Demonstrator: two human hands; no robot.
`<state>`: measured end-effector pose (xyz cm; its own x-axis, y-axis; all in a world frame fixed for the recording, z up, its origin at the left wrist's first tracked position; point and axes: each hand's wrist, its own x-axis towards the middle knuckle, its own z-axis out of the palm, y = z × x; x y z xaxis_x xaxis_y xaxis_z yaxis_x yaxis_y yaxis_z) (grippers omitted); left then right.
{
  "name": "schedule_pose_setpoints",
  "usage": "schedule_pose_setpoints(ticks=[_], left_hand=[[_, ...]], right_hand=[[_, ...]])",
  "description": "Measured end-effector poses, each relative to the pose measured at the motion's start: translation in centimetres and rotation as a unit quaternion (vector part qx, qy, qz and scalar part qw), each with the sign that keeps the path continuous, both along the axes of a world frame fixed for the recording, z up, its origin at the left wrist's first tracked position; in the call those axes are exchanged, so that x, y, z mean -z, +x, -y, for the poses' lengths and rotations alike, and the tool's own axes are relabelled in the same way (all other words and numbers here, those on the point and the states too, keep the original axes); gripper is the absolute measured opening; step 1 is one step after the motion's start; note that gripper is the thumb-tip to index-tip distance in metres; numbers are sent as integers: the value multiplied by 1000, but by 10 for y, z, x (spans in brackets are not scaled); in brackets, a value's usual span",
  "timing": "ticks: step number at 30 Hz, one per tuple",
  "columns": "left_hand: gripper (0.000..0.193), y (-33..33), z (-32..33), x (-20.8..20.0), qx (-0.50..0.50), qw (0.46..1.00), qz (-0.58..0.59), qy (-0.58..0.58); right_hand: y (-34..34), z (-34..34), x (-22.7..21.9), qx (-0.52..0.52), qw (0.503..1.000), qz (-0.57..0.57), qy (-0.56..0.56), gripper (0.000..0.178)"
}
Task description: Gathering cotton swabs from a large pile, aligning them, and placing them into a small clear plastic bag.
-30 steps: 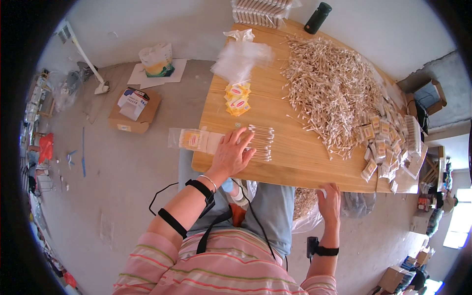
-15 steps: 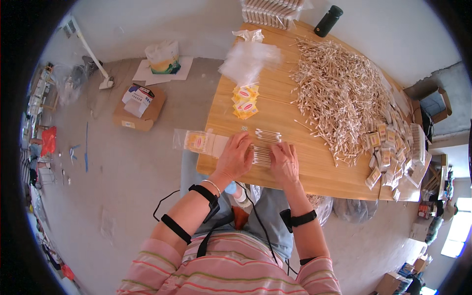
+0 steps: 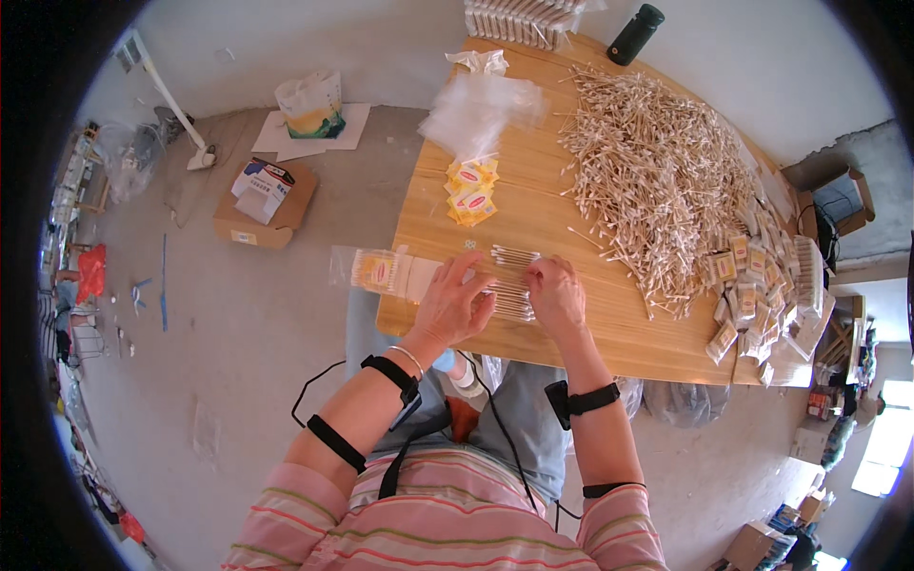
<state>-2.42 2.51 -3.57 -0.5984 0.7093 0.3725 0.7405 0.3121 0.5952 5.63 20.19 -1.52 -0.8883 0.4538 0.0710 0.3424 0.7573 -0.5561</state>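
Note:
A row of cotton swabs lies side by side on the wooden table between my hands. Just beyond it is a shorter row of swabs. My left hand is at the left ends of the nearer row, its fingers bent and the thumb apart from the index finger. At the right ends, my right hand has its fingertips pinched together on swabs; its fingers partly hide what they grip. Left of my left hand lies a clear packet of swabs with a yellow label, beside a pale flap.
Yellow label cards and clear plastic bags lie farther back. A large heap of loose swabs covers the right side, with several filled packets beside it. A dark bottle stands at the far edge.
My left thumb and index finger have parted near the swab ends. My right hand has shifted slightly up and right along the rows, with its fingertips drawn together.

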Motion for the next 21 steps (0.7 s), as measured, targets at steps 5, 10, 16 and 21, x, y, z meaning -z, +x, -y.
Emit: schedule_pose_setpoints(ticks=[5,10,16,21], left_hand=[[34,1,-1,-3,-20,999,22,15],[31,2,-1,-5,-33,998,54,21],[30,2,-2,-5,-26,998,51,-1],[29,2,-2,-5,-30,999,31,-5]], right_hand=[[2,0,-3,69,996,-18,-45,7],[9,-2,-6,-14,999,47,12,5],[8,-5,-9,-62,994,86,38,10],[8,-9,-19,-124,987,86,47,12]])
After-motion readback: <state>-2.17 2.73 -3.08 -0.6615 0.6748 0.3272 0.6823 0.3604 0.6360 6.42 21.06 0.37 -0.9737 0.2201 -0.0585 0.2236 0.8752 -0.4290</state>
